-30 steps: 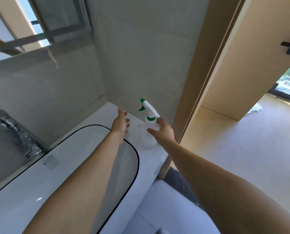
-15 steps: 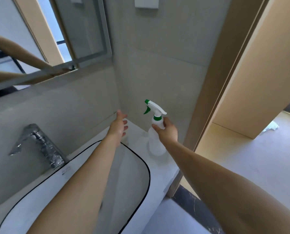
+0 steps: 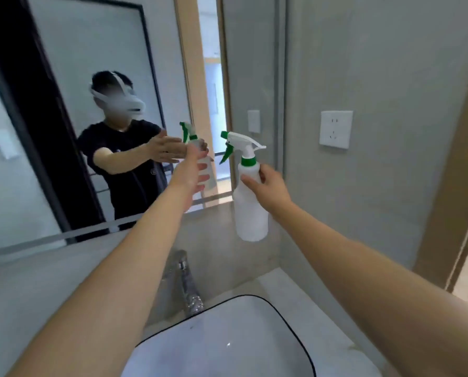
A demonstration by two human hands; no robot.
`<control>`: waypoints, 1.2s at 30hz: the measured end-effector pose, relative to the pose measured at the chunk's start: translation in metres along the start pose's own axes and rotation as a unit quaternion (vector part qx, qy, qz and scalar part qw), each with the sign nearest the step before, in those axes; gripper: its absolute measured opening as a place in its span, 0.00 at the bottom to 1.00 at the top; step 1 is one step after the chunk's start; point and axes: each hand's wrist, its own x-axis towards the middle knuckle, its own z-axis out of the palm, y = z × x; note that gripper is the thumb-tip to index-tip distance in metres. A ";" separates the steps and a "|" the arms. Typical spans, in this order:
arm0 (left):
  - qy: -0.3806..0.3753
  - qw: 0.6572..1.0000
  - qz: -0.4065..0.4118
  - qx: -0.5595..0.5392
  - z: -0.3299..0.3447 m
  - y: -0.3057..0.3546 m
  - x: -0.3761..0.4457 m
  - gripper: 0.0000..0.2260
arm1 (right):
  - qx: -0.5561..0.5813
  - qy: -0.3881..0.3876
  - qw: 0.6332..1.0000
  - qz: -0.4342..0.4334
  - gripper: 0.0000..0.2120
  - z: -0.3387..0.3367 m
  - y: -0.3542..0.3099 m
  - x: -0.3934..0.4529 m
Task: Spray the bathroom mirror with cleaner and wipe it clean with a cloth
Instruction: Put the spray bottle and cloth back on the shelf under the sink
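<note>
The wall mirror (image 3: 64, 110) fills the upper left and reflects a person, both hands and the bottle. My right hand (image 3: 271, 186) grips the neck of a white spray bottle (image 3: 250, 213) with a green collar and a white and green trigger head, held in the air in front of the mirror's right edge. Its nozzle faces left toward the glass. My left hand (image 3: 193, 170) is stretched out with straight fingers close to the mirror, holding nothing. No cloth is in view.
A chrome tap (image 3: 186, 284) stands below the hands, behind a white basin with a black rim (image 3: 290, 325). A white wall socket (image 3: 335, 129) is on the grey tiled wall to the right. A wooden door frame (image 3: 450, 186) runs along the far right.
My right hand has lifted the spray bottle off the counter corner up to mirror height. My left hand rose with it, and my view swung up to the mirror.
</note>
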 end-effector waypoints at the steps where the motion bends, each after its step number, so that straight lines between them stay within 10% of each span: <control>1: 0.013 1.000 0.020 0.004 -0.018 0.016 -0.005 0.23 | 0.016 -0.025 0.999 -0.018 0.10 0.014 -0.016 0.002; 15: 0.334 0.895 0.210 0.209 -0.213 0.133 -0.132 0.17 | 0.167 -0.334 0.912 -0.171 0.12 0.165 -0.180 -0.045; 36: 0.206 0.916 0.221 0.265 -0.184 0.161 -0.137 0.14 | 0.157 -0.336 0.911 -0.177 0.11 0.116 -0.179 -0.031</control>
